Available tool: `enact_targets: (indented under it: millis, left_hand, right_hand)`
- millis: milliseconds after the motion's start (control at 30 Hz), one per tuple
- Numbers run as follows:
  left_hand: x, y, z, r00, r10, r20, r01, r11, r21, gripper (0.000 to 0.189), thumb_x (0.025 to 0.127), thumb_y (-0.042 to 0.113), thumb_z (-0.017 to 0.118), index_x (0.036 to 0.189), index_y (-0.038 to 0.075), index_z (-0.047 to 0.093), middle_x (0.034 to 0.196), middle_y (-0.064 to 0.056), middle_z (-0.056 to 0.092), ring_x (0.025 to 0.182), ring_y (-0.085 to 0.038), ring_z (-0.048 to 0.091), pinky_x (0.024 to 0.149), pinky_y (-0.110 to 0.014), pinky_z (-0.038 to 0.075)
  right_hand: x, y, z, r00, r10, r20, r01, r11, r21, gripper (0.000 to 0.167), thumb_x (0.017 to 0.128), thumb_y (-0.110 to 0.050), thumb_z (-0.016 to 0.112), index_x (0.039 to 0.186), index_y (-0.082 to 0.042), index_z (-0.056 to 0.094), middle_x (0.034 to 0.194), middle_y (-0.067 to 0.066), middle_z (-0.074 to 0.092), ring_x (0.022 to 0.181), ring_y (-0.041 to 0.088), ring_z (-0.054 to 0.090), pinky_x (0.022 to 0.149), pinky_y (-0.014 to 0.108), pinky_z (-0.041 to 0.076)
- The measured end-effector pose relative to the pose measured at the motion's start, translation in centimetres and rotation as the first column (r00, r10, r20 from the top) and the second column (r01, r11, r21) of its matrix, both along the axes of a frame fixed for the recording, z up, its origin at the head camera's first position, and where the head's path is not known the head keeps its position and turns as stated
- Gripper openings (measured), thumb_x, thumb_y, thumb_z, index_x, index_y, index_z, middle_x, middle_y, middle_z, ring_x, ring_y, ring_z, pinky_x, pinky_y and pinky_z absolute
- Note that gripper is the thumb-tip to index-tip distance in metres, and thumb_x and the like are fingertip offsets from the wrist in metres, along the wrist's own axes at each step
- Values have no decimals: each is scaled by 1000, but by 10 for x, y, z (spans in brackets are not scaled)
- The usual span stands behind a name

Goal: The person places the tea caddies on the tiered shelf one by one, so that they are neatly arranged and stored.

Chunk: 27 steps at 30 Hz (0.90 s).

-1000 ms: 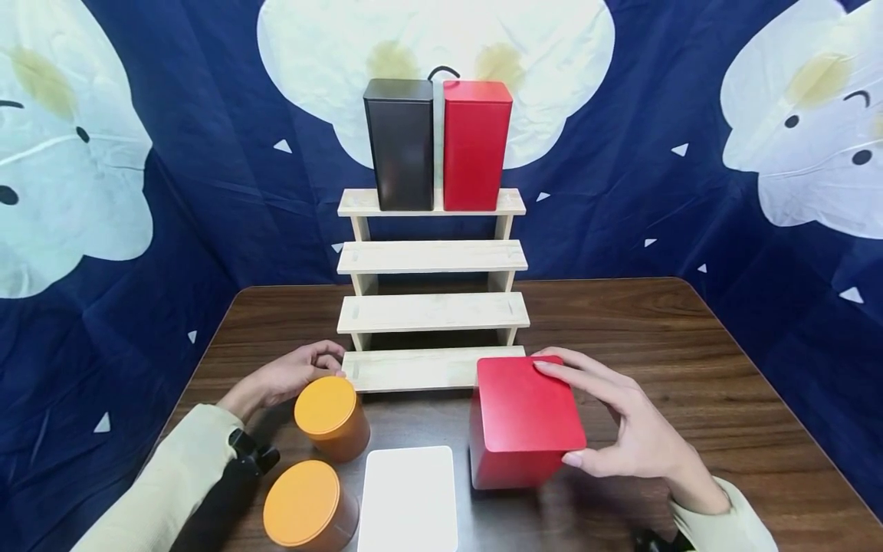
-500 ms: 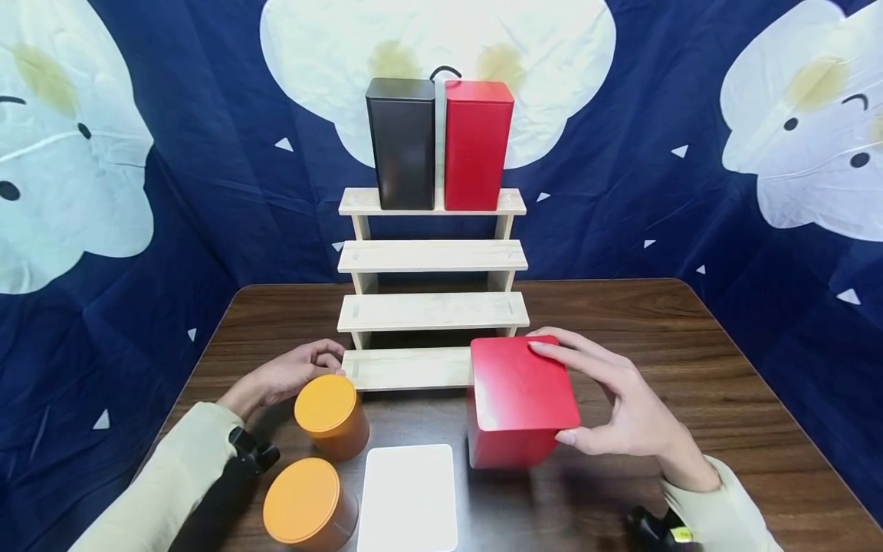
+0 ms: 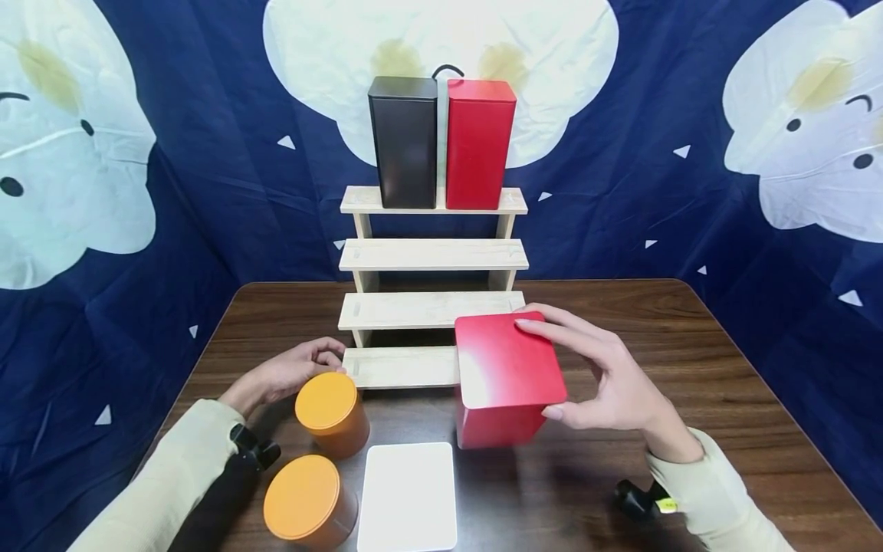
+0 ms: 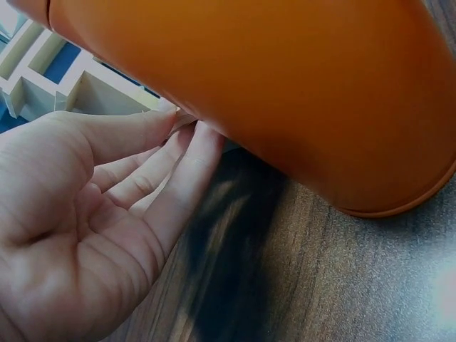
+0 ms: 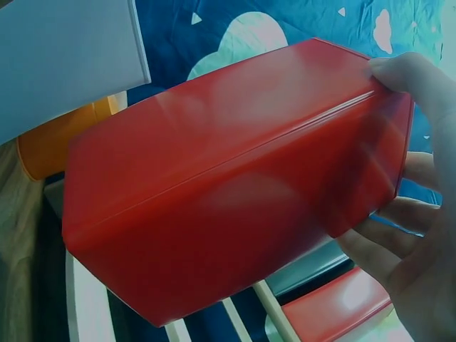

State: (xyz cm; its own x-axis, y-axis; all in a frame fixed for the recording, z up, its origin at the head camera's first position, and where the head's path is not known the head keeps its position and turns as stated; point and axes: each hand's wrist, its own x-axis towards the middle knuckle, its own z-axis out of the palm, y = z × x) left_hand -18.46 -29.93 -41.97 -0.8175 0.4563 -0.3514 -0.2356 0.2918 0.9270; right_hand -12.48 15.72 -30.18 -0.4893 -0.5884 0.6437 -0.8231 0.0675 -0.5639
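Observation:
My right hand (image 3: pixel 607 372) grips a tall red tin box (image 3: pixel 507 364) near its lidded top, thumb on one side and fingers on the other. In the right wrist view the tin (image 5: pixel 214 192) shows its long smooth sides. From the head it overlaps the right end of the bottom step of a pale wooden step shelf (image 3: pixel 396 368). At that step's left end, my left hand (image 3: pixel 293 372) pinches the corner with thumb and fingers. The left wrist view shows these fingertips (image 4: pixel 171 121) partly hidden behind an orange round tin (image 4: pixel 299 92).
A second orange tin (image 3: pixel 303 498) and a white box (image 3: pixel 407 498) stand at the front of the dark wooden table (image 3: pixel 600 307). On the top step are a black tin (image 3: pixel 405 146) and another red tin (image 3: pixel 479 146). A blue cloth (image 3: pixel 228 153) hangs behind.
My right hand has carried the red tin away from me and a little left, over the bottom step's right end. The left hand stays at the shelf.

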Motion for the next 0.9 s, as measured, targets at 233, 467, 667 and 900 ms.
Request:
enact_targets:
  millis: [233,467,667,900]
  left_hand:
    - [-1,0,1,1000,-1,3,1,1000,-9,49,95,4,52,134,-11,27,92,-6,65,83,-17,63,73,-29,56]
    - [-1,-1,1,1000,2,1,-2,1000,-19,50,94,5,54,134,-11,27,91,-7,65,83,-18,63,72,-29,56]
    - [1,0,3,1000,8,4,-8,1000,-25,49,94,4,53,133,-11,28,91,-6,65,81,-17,63,71,-28,56]
    - [2,1,4,1000,8,5,-8,1000,-28,49,94,4,53,133,-11,28,91,-7,65,81,-18,63,71,-29,56]
  right_hand:
    - [-9,-10,7,999,-15,44,16,1000,-18,77,59,-1,82,131,0,54,141,17,47,130,26,45,95,23,48]
    - [-18,-22,11,999,-36,34,37,999,-15,76,61,-4,81,132,-4,55,141,13,48,129,28,45,96,26,48]
    - [-28,-31,19,998,-50,41,51,999,-15,74,63,-4,81,133,-7,55,141,8,48,130,27,44,101,29,45]
    - [-45,-42,25,998,5,57,-1,997,-72,72,65,3,79,132,-3,54,142,9,47,130,28,44,99,31,47]
